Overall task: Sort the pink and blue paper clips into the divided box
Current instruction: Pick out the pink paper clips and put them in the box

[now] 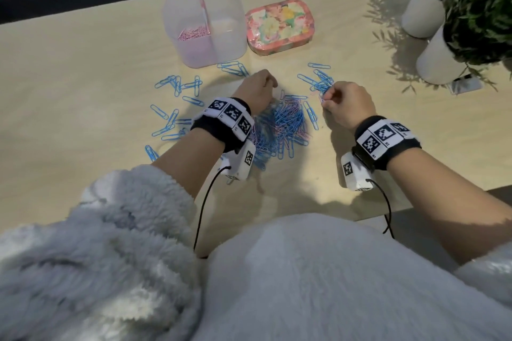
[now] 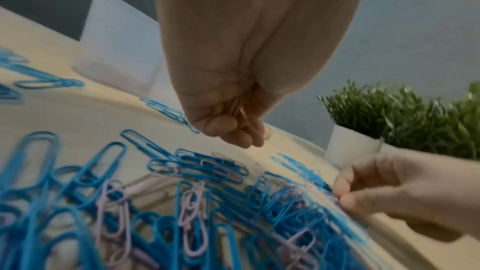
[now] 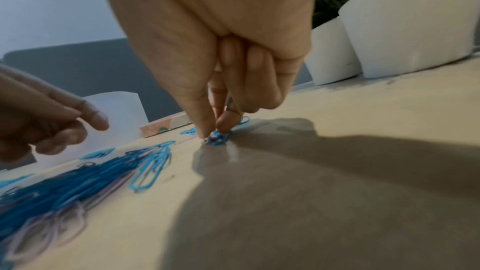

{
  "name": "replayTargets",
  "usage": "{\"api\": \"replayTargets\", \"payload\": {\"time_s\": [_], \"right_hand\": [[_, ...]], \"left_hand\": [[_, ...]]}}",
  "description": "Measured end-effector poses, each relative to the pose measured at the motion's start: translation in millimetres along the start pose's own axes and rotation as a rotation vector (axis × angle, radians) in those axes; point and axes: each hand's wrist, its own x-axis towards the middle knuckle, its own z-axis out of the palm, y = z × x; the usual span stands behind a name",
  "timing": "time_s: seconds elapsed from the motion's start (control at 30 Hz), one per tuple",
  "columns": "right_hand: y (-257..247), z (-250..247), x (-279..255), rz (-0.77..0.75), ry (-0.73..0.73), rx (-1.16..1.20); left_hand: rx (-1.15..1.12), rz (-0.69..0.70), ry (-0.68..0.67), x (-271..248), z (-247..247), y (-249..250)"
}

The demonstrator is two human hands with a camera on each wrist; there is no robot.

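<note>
Many clips: most of the paper clips lay in one mixed pile (image 1: 279, 130) on the counter (image 1: 83, 63), right in front of you, so both hands could reach in.
Loose blue ones: blue clips (image 1: 177, 108) lay spread out around the pile, likely pushed aside to get at the pink ones.
Box: the divided box (image 1: 205, 28) stood at the far edge of the pile, near enough for a short carry.
Pink side: your box had pink clips (image 1: 194, 32) in its left part; the right part looked bare.
Left hand: your left hand (image 1: 257, 88) hung over the far end of the pile with its fingers curled in.
Right hand: your right hand (image 1: 346, 104) pinched a small blue bunch (image 3: 218, 138) down on the counter, thumb and finger tip together.
Tin and pots: a flowered tin (image 1: 279, 26) sat beside the box, and white plant pots (image 1: 435, 58) stood far off to your right.
Head view only: it showed what was inside the box.
Left wrist view only: it showed thin pink-looking clips (image 2: 237, 108) tucked inside your curled left fingers.
Right wrist view only: it showed the pinch touching the counter, which the head view hid behind your knuckles.
My guess: lots of sorting was left, and no blue clips had gone in.
</note>
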Motion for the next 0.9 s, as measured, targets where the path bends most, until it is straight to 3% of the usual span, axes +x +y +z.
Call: {"api": "replayTargets", "payload": {"time_s": [0.17, 0.3, 0.4, 0.5, 0.63, 0.8, 0.9], "right_hand": [[-23.3, 2.2, 5.6, -0.162, -0.029, -0.036], [-44.3, 12.6, 17.6, -0.224, -0.111, -0.155], [-46.1, 11.4, 27.9, -0.169, -0.199, -0.119], [-41.7, -1.3, 39.0, -0.119, -0.285, 0.024], [-31.9, -19.5, 51.1, -0.125, -0.067, 0.065], [-27.7, -23.1, 36.5, -0.258, -0.152, -0.158], [-23.2, -13.9, 32.2, -0.292, -0.218, -0.316]], "left_hand": [[0.425, 0.107, 0.054, 12.2, 10.8, -2.1], [0.549, 0.148, 0.106, 16.3, 23.4, 0.5], [0.583, 0.188, 0.087, 16.5, 25.1, 3.3], [0.522, 0.178, 0.052, 18.0, 21.3, 0.7], [0.442, 0.181, 0.042, 16.4, 14.2, 1.8], [0.236, 0.131, 0.066, 14.2, 8.3, 0.3], [-0.002, 0.013, -0.013, 15.4, 6.4, 2.7]]}}
